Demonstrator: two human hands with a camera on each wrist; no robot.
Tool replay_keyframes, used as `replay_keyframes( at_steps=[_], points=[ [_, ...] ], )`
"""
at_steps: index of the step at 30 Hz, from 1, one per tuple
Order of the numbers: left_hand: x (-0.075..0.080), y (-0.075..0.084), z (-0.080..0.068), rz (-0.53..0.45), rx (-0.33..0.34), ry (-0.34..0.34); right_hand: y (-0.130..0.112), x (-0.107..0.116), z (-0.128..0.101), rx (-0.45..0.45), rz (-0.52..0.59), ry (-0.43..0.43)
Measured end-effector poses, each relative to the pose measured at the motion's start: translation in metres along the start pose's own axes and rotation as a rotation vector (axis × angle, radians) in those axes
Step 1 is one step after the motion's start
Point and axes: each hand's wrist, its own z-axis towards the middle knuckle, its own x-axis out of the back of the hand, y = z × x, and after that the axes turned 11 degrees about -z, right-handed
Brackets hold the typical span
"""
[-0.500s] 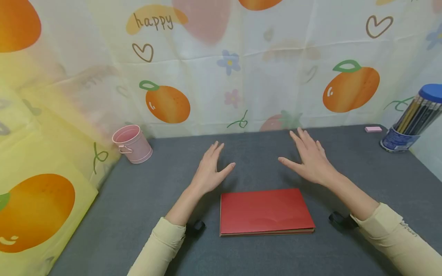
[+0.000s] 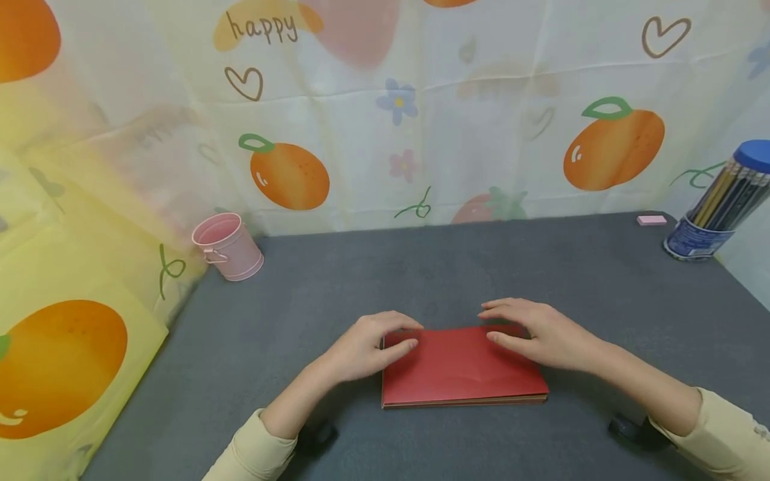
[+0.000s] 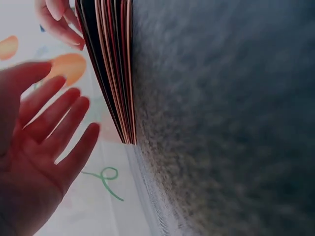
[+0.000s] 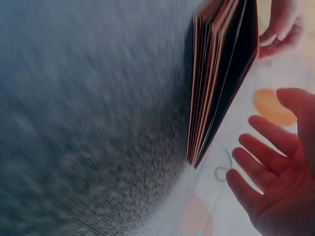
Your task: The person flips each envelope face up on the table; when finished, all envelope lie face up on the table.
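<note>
left hand (image 2: 367, 347) sits over the far left corner of the red paper stack (image 2: 463, 374), fingers relaxed and gently bent, thumb tip on the top sheet. in the left wrist view its fingers (image 3: 59, 128) are spread and straight, just off the layered edge, gripping nothing. right hand (image 2: 535, 334) is over the far right corner, fingers stretched leftward across the top; whether they press on the paper i cannot tell. the right wrist view shows its fingers (image 4: 266, 152) open beside the stack's edge. the stack lies flat on the grey table (image 2: 421, 267), near the front edge, between both forearms. further out, a pink bucket (image 2: 227, 246) stands at the back left, a small pink eraser (image 2: 652, 220) at the back right, and just beside it a pencil tub (image 2: 716, 207) with a blue lid. a fruit-print cloth (image 2: 421, 113) hangs behind.
</note>
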Motion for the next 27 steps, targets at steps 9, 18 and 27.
replay_keyframes(
  at_steps=[9, 18, 27],
  points=[
    [-0.006, 0.012, -0.016, 0.177, 0.074, -0.265, -0.009, -0.002, -0.019, 0.101, -0.027, -0.196],
    [-0.008, 0.012, -0.022, 0.228, 0.103, -0.355, -0.009, -0.006, -0.032, 0.128, -0.089, -0.21],
    [-0.008, 0.012, -0.022, 0.242, 0.089, -0.37, -0.007, -0.01, -0.032, 0.157, -0.135, -0.182]
  ],
)
